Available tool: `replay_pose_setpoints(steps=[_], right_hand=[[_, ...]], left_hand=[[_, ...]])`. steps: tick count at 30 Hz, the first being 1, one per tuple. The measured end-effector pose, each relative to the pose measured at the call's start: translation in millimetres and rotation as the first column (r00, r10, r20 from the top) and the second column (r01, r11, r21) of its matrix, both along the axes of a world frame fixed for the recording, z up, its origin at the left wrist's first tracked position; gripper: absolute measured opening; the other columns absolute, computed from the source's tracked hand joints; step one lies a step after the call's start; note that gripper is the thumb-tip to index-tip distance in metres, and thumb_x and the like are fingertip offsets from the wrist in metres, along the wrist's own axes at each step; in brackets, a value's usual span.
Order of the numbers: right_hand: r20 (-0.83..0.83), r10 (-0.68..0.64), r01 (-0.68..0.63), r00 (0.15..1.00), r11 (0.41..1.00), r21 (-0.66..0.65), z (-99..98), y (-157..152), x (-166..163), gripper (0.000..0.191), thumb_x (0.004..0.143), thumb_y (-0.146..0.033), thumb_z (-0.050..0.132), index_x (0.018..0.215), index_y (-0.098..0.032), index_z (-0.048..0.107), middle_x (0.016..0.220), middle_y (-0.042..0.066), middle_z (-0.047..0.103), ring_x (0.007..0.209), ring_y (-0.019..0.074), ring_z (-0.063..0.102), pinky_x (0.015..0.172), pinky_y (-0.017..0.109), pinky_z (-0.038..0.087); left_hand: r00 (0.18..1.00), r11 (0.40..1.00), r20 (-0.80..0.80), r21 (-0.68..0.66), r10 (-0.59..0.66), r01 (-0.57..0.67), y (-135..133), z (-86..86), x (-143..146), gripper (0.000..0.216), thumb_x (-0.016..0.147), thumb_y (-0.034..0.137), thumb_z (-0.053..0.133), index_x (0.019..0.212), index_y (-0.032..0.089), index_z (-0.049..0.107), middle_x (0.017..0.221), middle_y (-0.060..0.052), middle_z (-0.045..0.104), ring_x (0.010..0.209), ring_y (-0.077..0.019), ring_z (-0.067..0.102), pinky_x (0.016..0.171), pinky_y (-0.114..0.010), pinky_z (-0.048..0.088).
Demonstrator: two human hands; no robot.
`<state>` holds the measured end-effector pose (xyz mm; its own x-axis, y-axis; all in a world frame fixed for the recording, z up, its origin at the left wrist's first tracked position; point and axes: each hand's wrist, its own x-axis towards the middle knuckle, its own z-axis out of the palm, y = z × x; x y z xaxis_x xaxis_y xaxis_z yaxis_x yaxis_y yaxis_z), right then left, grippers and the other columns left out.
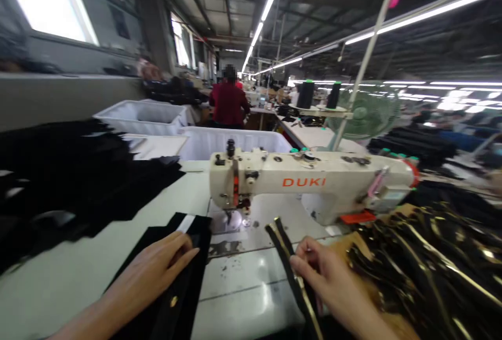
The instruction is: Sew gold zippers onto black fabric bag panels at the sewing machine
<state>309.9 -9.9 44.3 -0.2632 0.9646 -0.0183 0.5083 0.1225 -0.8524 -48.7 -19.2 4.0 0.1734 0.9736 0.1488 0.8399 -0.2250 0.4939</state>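
My left hand [164, 259] lies on a black fabric piece [198, 256] left of the needle, its fingers curled over the cloth near a white strip [185, 223]. A small gold zipper pull [173, 302] shows on that dark cloth below the hand. Between thumb and fingers, my right hand [319, 267] pinches a black zipper [283, 246] with gold teeth. The zipper's top end points toward the machine and its lower part runs out of view. Ahead of both hands stands a cream sewing machine [266, 175] marked DUKI.
A pile of gold-toothed zippers [427, 261] lies at right. Stacked black fabric [78, 188] covers the left side of the table. Behind the machine are white bins [235, 138], a green fan [364, 112] and thread cones [305, 95]. A person in dark red [228, 102] is farther back.
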Motion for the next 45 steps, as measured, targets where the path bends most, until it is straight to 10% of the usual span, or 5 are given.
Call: replay_pose_setpoints(steps=[11,17,22,27,45], right_hand=[[0.515,0.1,-0.183,0.851,0.977,0.113,-34.9,46.1,-104.5,0.014,0.091,-0.026,0.055,0.082,-0.017,0.06,0.078,0.012,0.067,0.08,0.0312,0.068,0.07,0.038,0.049],[0.548,0.39,-0.65,0.74,0.627,0.431,-41.3,68.9,-87.2,0.037,0.092,-0.014,0.051,0.126,-0.027,0.055,0.129,0.005,0.056,0.119,0.0217,0.05,0.102,0.037,0.041],[0.504,0.402,-0.622,0.764,0.665,0.413,-50.3,59.1,-87.0,0.035,0.093,-0.023,0.052,0.128,-0.023,0.055,0.127,0.007,0.055,0.118,0.0218,0.048,0.105,0.038,0.04],[0.491,0.373,-0.593,0.787,0.676,0.437,-51.6,49.6,-88.4,0.027,0.091,-0.023,0.054,0.117,-0.022,0.06,0.13,0.007,0.054,0.126,0.0231,0.045,0.111,0.039,0.036],[0.453,0.237,-0.505,0.859,0.53,0.681,-74.2,52.2,-86.4,0.033,0.094,-0.026,0.052,0.126,-0.02,0.058,0.135,0.007,0.057,0.127,0.0226,0.051,0.105,0.035,0.046]], left_hand=[[0.986,0.989,-0.074,-0.008,-0.151,0.151,58.1,-2.0,-16.7,0.049,0.088,0.031,0.059,0.135,0.025,0.046,0.138,-0.008,0.05,0.13,-0.0292,0.041,0.11,-0.05,0.026],[0.987,0.983,0.035,-0.092,-0.156,0.159,72.9,-3.7,-14.0,0.019,0.086,0.038,0.059,0.088,0.02,0.064,0.08,-0.001,0.061,0.08,-0.0225,0.058,0.077,-0.034,0.047],[0.984,0.988,0.151,-0.112,-0.092,0.109,76.4,-12.1,5.3,0.035,0.097,0.045,0.042,0.094,0.017,0.062,0.083,-0.003,0.068,0.075,-0.0212,0.065,0.067,-0.03,0.051],[0.995,0.991,0.07,0.116,0.066,-0.073,46.1,-21.5,31.4,0.046,0.091,0.033,0.054,0.134,0.018,0.046,0.135,-0.014,0.051,0.13,-0.0337,0.043,0.111,-0.054,0.03],[0.924,0.959,-0.323,0.122,-0.206,0.256,14.9,-32.4,41.4,0.061,0.1,0.044,0.042,0.153,0.027,0.018,0.154,-0.007,0.031,0.14,-0.0305,0.032,0.108,-0.062,0.027]])
